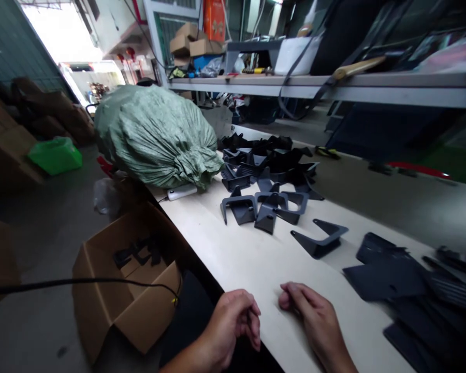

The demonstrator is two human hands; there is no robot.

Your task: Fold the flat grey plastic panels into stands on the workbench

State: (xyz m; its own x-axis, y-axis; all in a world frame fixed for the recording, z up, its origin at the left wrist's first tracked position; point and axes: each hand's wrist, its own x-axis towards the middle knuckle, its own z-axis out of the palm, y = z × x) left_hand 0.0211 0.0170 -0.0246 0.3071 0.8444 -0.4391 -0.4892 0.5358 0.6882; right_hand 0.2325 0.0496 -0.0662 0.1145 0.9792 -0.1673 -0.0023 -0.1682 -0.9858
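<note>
The left hand (236, 321) hangs by the near edge of a long white tabletop (217, 228), its fingers loosely bent with small gaps between them and nothing visible in them. The right hand (310, 313) is over the tabletop, its fingers curled together and the thumb lying along them; its palm side is hidden, so I cannot tell whether it grips anything.

Just beyond the right hand, and apart from it, a dark-grey, U-shaped bracket with a matte finish (320, 248) lies alone on the tabletop. Its two arms taper to rounded points, each with a small dark hole, and a sloping wall joins them on the near right side. The upper edges look paler where light falls on them.

Farther off and to the left, a small cluster of similar dark brackets (244, 212) overlaps, with a tangled black heap of angular parts (272, 160) behind it. To the right, flat dark plates with clean-cut edges (388, 277) are stacked unevenly. A bulging, pale-green woven sack (155, 134) sits at the far left.
</note>
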